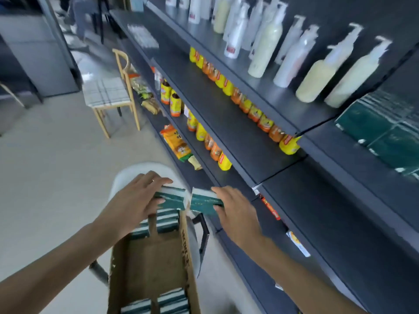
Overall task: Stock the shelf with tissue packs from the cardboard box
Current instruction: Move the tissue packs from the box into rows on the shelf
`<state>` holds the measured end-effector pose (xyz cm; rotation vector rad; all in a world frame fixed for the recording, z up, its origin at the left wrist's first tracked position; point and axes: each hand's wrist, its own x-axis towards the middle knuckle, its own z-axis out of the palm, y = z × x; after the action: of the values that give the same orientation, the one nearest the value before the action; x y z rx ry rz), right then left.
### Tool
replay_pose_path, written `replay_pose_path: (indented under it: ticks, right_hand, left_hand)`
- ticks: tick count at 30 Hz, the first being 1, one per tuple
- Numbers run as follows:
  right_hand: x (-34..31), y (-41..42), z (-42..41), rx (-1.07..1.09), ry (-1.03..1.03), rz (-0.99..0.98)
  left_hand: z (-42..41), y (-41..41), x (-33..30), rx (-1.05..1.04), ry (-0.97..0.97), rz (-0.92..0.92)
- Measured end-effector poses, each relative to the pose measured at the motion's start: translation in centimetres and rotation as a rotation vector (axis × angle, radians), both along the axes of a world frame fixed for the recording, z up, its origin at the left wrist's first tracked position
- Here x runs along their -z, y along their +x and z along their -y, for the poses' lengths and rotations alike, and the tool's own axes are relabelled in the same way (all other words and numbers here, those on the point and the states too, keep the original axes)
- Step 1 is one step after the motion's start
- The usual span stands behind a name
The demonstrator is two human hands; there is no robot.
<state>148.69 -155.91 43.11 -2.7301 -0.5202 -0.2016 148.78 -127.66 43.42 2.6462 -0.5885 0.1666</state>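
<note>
A green tissue pack (pixel 170 198) is gripped by the left hand (pixel 133 200) at the far end of the cardboard box (pixel 156 266), the fingers (pixel 158 180) curled over its top edge and the thumb pressed against its near side. A second green pack (pixel 205 202) is held by the right hand (pixel 235 211) just beyond the box's right wall, pinched between thumb and curled fingers, beside the dark shelf (pixel 317 214). More packs are seen stacked inside the box at its far end (pixel 166 220) and at its near end (pixel 156 302), with bare cardboard between them. The box is carried on a white chair (pixel 136 171). Green packs (pixel 383 132) are already lined up on an upper shelf at the right. Pump bottles (pixel 267 48) and yellow and orange pouches (pixel 254 105) are ranged on the other shelves.
</note>
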Motion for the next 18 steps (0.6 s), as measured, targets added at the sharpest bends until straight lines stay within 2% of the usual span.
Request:
replay_pose_path:
  ticks: [9, 18]
  right_hand:
    - [-13.8, -0.9, 12.6, 0.087, -0.050, 0.303]
    - [-21.4, -5.4, 27.6, 0.213, -0.032, 0.440]
  left_hand:
    - [10.5, 1.6, -10.6, 0.180, -0.068, 0.203]
    - [25.2, 2.5, -16.8, 0.429, -0.046, 0.434]
